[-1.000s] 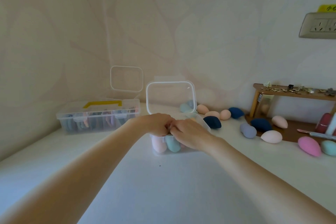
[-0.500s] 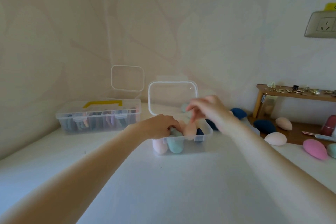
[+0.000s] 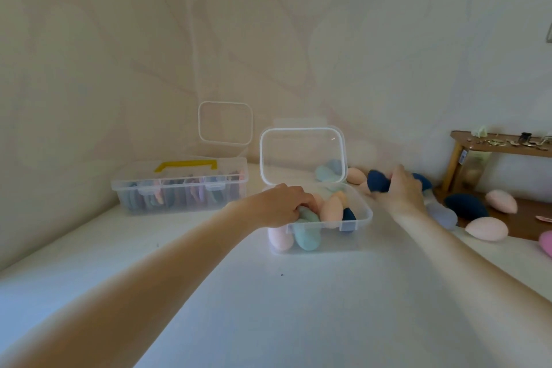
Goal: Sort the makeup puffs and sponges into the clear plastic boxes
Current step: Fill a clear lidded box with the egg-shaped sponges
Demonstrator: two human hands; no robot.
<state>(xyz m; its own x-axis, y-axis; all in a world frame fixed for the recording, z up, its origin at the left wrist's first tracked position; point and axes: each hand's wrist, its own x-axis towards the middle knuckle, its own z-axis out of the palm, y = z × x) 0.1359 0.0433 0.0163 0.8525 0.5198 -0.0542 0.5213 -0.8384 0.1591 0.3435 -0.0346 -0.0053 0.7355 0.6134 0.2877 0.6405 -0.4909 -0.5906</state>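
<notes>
A clear plastic box (image 3: 363,219) stands mid-table with its lid up, holding several sponges: pink, teal, peach and navy. My left hand (image 3: 282,206) rests over its left side, fingers curled on a teal sponge (image 3: 309,215) inside. To the right of the box, my right hand (image 3: 400,188) grips a dark blue sponge (image 3: 377,181). More loose sponges lie on the right: a navy one (image 3: 466,206), a lavender one (image 3: 442,215), pale pink ones (image 3: 486,228).
A closed clear box with a yellow handle (image 3: 185,165) sits at the back left, full of flat puffs. Behind it stands another open clear lid (image 3: 225,124). A small wooden shelf (image 3: 501,146) with trinkets is at the far right. Walls close off the back.
My right hand left the box, went right and back, and took hold of the dark blue sponge. My left hand stayed on the box's left side.
</notes>
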